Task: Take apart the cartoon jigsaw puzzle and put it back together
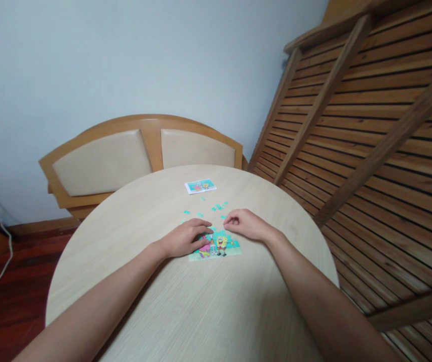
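A partly assembled jigsaw puzzle [220, 244] with cartoon figures on a turquoise ground lies flat on the round table. My left hand [189, 237] rests over its left side, fingers apart and touching it, covering part of the pink figure. At the puzzle's upper right edge, my right hand [245, 223] is closed in a pinch; what sits between the fingertips is too small to make out. Beyond the hands lie several loose turquoise puzzle pieces [219, 206], with another loose piece [186, 212] off to the left.
A small picture card [201, 186] with similar cartoon figures lies farther back on the pale wooden table [140, 211]. Behind the table stands a padded wooden headboard [151, 143] against the wall. Slatted wooden panels [351, 115] lean at the right. A white cable [9, 251] hangs at the left.
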A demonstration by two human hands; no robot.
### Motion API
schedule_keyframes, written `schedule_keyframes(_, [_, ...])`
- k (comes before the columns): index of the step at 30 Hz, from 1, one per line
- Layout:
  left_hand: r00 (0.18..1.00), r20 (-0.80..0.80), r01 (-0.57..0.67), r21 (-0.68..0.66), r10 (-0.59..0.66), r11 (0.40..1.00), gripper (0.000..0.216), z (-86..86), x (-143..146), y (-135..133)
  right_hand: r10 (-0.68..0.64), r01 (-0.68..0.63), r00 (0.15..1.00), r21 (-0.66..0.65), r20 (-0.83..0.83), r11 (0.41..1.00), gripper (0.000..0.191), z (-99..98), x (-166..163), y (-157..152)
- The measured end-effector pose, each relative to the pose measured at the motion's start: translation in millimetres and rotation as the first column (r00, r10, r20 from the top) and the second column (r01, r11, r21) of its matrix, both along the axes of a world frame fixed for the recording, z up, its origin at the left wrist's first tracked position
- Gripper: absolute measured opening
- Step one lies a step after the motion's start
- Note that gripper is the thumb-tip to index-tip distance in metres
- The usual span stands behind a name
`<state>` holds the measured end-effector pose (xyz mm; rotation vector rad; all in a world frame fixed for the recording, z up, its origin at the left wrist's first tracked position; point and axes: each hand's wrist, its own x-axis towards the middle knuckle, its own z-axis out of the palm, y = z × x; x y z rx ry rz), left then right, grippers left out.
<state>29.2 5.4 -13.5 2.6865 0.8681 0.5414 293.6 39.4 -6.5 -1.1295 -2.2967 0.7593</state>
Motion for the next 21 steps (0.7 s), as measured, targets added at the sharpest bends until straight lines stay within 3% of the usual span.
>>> schedule_keyframes(6, [1.000, -0.008, -0.005, 0.010, 0.005, 1.000, 0.031, 0.1, 1, 0, 0.054, -0.055, 0.998, 0.019, 0.025, 0.998, 0.016, -1.5, -1, 1])
schedule_keyframes(9, [1.000, -0.014, -0.004, 0.012, 0.004, 1.000, 0.031, 0.6, 0, 0, -0.014, 0.014, 1.000, 0.132, 0.000, 0.991, 0.019, -4.8, 1, 5])
schedule_keyframes(14, [1.000, -0.012, -0.003, 0.017, 0.003, 1.000, 0.032, 0.9, 0, 0, -0.174, 0.153, 0.984, 0.339, 0.030, 0.928, 0.034, -16.9, -1, 12])
schedule_keyframes(21, [1.000, -0.024, -0.008, 0.014, 0.008, 1.000, 0.032, 2.0, -1, -1, -0.209, 0.151, 0.964, 0.313, 0.162, 0.938, 0.053, -34.0, -12, 19])
